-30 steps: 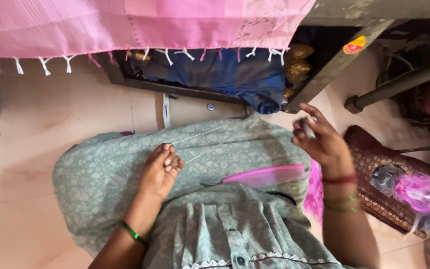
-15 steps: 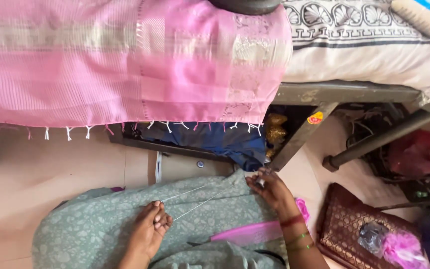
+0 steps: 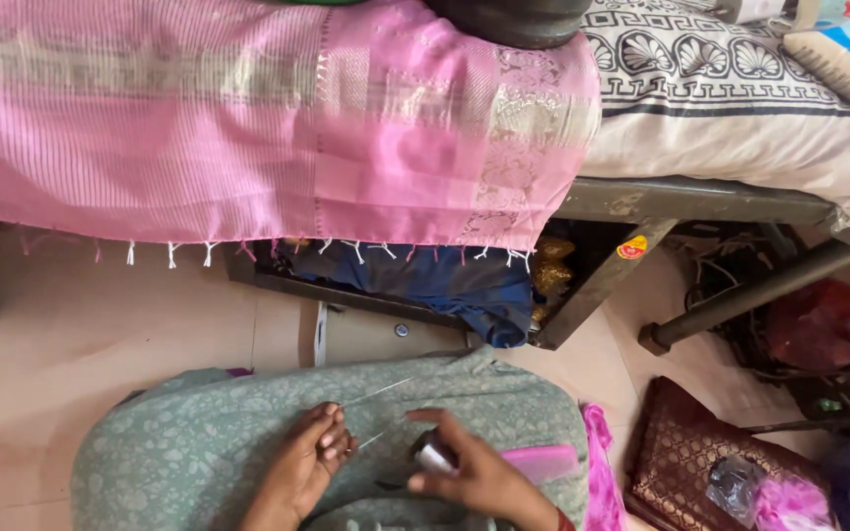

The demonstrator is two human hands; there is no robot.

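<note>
Sitting on the floor, the person works over a green printed cloth spread across the lap. The left hand rests on that cloth near its middle, fingers curled shut and pinching one end of a thin pale thread, which runs up and to the right from the fingertips across the cloth. A second short strand lies just right of the same fingers. The right hand, close beside the left, is closed around a small silvery spool, with the forefinger raised above it. Whether a needle is between the left fingers cannot be told; nothing so fine shows.

A pink comb lies on the cloth's right edge, partly under the right hand. Beyond the lap, a pink fringed sari hangs over the side of a bed, with dark blue cloth stuffed beneath the frame. A brown woven bag sits on the floor at the right.

As a judgement: thread has been drawn off the spool and is held, so the work seems to be at the thread-preparing stage. No stitching shows on the cloth, and the thread does not look cut free or threaded yet
</note>
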